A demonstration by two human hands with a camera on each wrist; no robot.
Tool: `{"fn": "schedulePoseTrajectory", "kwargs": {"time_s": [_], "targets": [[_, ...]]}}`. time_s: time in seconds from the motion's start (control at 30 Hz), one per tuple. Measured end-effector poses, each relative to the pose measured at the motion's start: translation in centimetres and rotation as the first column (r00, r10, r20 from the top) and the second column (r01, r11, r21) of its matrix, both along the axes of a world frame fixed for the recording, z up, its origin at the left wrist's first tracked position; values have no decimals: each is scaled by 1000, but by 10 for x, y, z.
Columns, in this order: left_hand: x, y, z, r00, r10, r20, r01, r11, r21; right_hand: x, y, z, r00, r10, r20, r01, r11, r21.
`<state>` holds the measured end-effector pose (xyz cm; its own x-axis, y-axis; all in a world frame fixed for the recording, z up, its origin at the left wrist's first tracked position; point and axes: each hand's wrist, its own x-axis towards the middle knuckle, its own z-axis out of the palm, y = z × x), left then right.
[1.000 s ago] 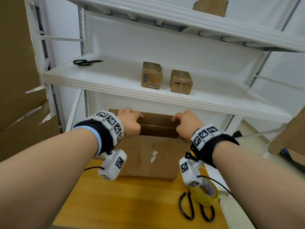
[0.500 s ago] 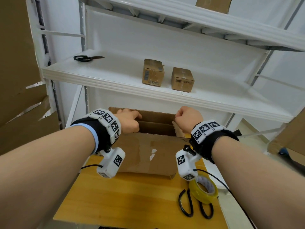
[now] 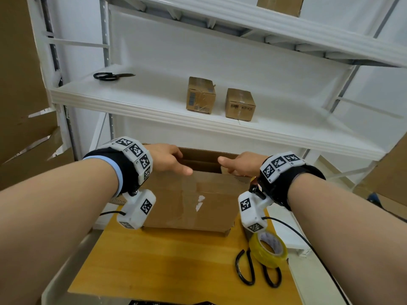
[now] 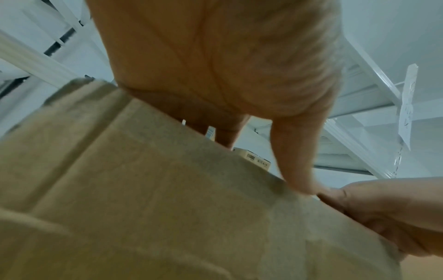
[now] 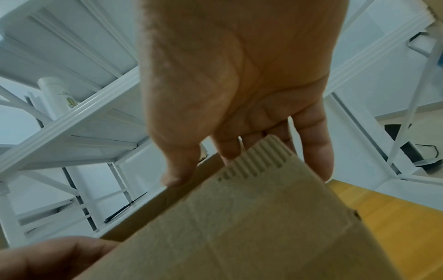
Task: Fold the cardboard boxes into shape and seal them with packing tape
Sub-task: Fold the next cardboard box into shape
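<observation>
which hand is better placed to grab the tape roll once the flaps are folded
The right hand, probably. The tape roll lies on the table's right side, almost directly below that wrist, beside the scissors. The left hand grips the cardboard box rim farther away.

Bare forearms; black wristbands (image 3: 123,172) carry white blocks with black square markers, white cameras (image 3: 137,209), black cables.

Matt cardboard, glossy tape, smooth wood
The cardboard box (image 3: 193,201) is matt brown with fluted edges; the table (image 3: 167,263) is smooth yellow wood; the packing tape (image 3: 267,249) is glossy plastic; the shelf (image 3: 154,111) looks white painted
</observation>
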<state>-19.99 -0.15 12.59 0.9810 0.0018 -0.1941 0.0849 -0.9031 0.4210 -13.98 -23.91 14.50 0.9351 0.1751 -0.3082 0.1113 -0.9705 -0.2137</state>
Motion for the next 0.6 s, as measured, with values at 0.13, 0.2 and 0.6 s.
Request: {"fn": "schedulePoseTrajectory", "kwargs": {"time_s": [0.13,0.2,0.6], "targets": [[-2,-1,-9,998,19,64,-23,998,61,-10,4,1,998,31,-61,-26,996,80],[-2,-4,-12,996,1,94,-10,995,95,-14,4,-2,997,77,-16,-76,996,54],[-3,-5,-20,987,20,160,-36,995,97,-19,23,5,868,313,385,-192,927,-321]]}}
